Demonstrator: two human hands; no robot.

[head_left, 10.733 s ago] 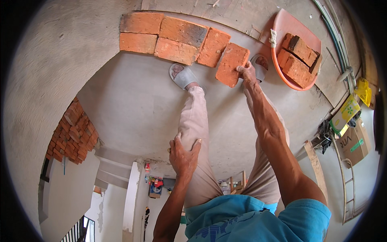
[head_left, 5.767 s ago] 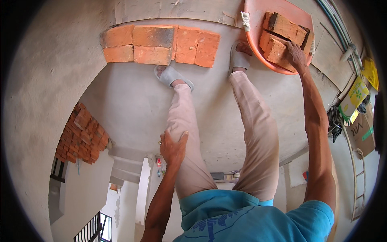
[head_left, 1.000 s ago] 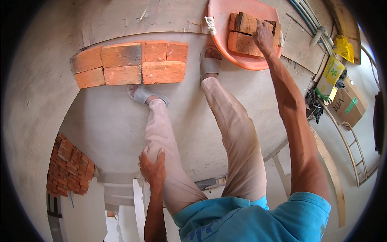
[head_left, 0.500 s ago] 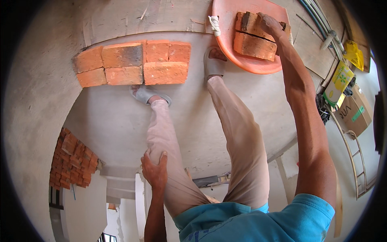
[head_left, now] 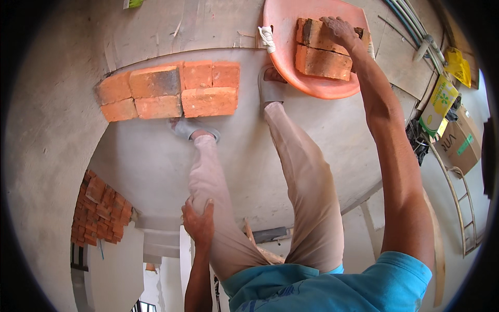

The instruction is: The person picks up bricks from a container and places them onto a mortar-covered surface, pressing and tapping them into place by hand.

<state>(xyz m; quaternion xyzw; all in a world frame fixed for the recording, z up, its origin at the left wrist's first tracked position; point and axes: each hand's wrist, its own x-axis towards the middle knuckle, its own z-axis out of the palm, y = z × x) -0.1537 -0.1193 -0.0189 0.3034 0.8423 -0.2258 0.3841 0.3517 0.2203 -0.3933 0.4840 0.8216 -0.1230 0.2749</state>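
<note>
And the right hand [head_left: 341, 32] is in over the orange basin [head_left: 338, 90], far and right, laid palm-down on the far brick [head_left: 314, 36], fingers pointing left along its upper side. Whether it has closed around that brick, the view does not tell: the fingertips are too hard to make out. Just beside it, on the near side, lies a second brick [head_left: 322, 63], its top speckled dark, and more brick shows to the right, partly behind the wrist. White cord [head_left: 266, 39] is wound around the basin's left rim.

Over to the left hand [head_left: 198, 221]: no brick there, it rests on the left knee, thumb spread away from the fingers.

Left of the basin, on the floor [head_left: 244, 171], comes the brick row [head_left: 158, 106], two deep and packed side by side. One far brick [head_left: 154, 81] carries a blackened right end; at the row's right end, a long brick [head_left: 209, 101] lies crosswise in front of two shorter faces. The left slipper [head_left: 195, 129] sits just near of the row, the right slipper [head_left: 270, 91] between row and basin. Far left of the legs, a big brick pile [head_left: 99, 208]; well to the right, a cardboard box [head_left: 460, 140] beside a yellow-green package [head_left: 439, 104].
</note>
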